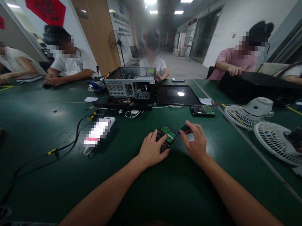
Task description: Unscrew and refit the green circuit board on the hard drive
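At the far left, one person leans on the green bench, with another in a white shirt just beside. A black cord with yellow bands curves across the bench, and right of its upper part lies a phone, its screen lit. Beyond the phone stands an opened PC case, its metal frame and wiring bare; a third person sits behind it.

Nearer, the left hand grasps a drive, which lies on the bench with its green circuit board up, in front of the wearer. A flat black panel lies farther back, right of the case. The right hand pinches a small dark piece, too blurred to name, between thumb and forefinger, just right of the drive. Past that hand, a second drive rests near the panel. Farther right, a person in pink has a hand on a black box; in front of it lie two white fan guards.
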A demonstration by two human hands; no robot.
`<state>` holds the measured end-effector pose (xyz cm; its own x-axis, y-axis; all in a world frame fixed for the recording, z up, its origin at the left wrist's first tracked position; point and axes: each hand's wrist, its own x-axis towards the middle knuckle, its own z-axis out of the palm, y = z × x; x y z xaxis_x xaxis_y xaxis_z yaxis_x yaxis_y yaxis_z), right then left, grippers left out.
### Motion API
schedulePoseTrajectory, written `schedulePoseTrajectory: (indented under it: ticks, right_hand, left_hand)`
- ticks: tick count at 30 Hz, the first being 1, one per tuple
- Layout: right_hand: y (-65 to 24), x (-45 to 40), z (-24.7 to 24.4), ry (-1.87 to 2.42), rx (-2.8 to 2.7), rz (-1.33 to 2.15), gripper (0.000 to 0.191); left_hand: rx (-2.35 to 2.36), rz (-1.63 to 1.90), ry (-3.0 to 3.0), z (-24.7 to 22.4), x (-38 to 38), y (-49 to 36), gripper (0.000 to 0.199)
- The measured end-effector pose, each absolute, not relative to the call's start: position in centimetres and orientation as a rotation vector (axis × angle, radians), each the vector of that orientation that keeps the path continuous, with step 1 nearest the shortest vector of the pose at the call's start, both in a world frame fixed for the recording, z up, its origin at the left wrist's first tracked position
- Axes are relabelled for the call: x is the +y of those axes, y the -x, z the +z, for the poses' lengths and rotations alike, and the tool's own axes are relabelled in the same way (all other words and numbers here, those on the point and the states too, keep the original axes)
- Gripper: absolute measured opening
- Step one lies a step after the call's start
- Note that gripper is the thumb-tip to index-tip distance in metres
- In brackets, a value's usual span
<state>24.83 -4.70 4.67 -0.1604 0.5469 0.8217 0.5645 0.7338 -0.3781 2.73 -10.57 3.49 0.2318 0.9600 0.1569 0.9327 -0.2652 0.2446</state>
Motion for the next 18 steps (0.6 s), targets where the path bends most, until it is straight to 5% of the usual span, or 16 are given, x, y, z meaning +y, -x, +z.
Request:
schedulePoseTrajectory:
  ticks: [18]
  right_hand:
    - [-24.9,-3.9,3.0,0.898,-1.711,0.149,0.054]
  left_hand:
    - [1.844,0.430,-2.392,3.5,-10.6,-2.9,0.069]
